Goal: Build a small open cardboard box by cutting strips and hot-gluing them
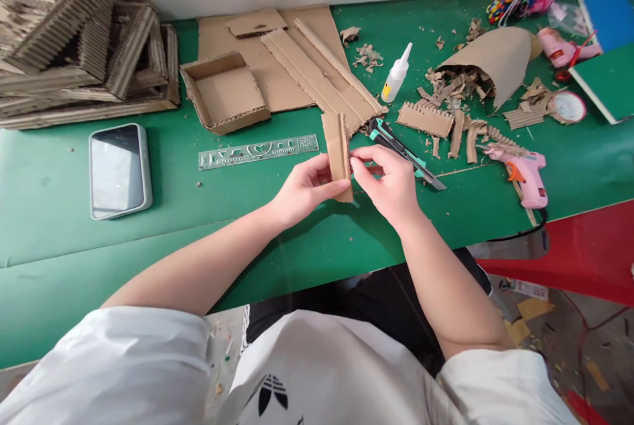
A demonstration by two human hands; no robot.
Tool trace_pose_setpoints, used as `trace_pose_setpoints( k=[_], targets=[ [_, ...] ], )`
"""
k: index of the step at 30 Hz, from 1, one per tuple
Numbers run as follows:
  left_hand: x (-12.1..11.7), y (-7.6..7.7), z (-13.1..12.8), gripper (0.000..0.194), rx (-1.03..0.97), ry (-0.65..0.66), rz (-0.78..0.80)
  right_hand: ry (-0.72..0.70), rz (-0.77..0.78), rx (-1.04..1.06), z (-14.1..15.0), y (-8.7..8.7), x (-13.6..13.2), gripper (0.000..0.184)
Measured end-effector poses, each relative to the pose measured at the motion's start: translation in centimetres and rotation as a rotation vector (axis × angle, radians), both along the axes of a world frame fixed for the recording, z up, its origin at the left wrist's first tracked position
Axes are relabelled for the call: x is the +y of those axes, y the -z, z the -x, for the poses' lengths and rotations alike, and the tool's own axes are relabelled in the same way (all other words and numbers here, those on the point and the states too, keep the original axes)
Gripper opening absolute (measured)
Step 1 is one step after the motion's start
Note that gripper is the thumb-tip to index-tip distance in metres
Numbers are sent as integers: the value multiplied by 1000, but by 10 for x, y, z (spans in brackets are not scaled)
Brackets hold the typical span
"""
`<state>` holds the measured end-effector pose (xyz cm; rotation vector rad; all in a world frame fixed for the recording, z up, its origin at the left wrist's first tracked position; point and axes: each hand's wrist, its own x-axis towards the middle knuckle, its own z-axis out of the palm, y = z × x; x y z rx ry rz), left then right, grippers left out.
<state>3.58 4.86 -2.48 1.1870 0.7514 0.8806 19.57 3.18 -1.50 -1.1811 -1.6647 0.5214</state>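
Above the green table, both of my hands hold a narrow strip of brown corrugated cardboard upright. My left hand grips its lower left side, fingers wrapped behind it. My right hand pinches the strip's right edge between thumb and fingertips. A teal utility knife lies on the table just behind my right hand.
A pink glue gun, a white glue bottle, cardboard scraps and a rolled cardboard piece lie to the right. A clear stencil ruler, a phone, a shallow cardboard tray, flat cardboard sheets and a corrugated cardboard model sit left.
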Motion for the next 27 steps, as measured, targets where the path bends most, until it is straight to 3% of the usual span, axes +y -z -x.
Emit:
trace_pose_setpoints(
  k=[10, 17, 21, 27],
  targets=[
    [0, 1, -2, 37, 83, -100, -112, 31, -122, -233, 5, 5, -2, 12],
    [-3, 1, -3, 35, 125, -139, -131, 204, -207, -512, 9, 8, -4, 17],
    [-5, -1, -1, 35, 112, -100, -74, 216, -184, -382, -4, 3, 0, 15],
    [-4, -1, 0, 40, 108, -28, -44, -28, 12, -137, -7, -9, -4, 14]
  ],
)
